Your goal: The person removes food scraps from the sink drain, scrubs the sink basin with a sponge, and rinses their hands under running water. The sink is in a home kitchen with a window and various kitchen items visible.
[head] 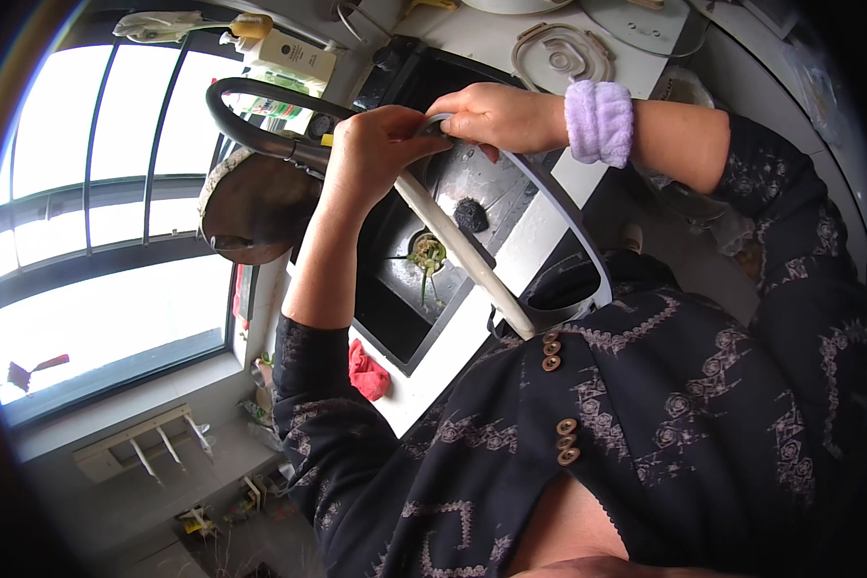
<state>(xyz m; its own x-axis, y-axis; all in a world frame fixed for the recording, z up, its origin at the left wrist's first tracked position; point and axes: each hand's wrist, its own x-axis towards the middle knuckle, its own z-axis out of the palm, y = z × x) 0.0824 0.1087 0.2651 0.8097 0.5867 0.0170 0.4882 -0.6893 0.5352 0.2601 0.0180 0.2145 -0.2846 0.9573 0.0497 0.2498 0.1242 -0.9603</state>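
Observation:
My left hand [368,155] and my right hand [506,118] meet over the sink and pinch the upper end of a thin grey curved band [560,199]. It bows out to the right and down towards my front. A pale straight bar [462,249] slants from below my left hand to my shirt buttons; I cannot tell whether band and bar are one piece. A lilac towelling band [598,123] circles my right wrist. Below lies the dark sink [394,318], with a dark scouring pad [469,214] and green scraps in the drain [428,253].
A dark curved tap [231,90] and a brown round vessel [256,206] stand left of my left arm. Bottles [289,61] line the window side. A plastic lid [563,54] and a glass lid [643,29] lie at the back right. A red cloth [367,370] rests by the sink.

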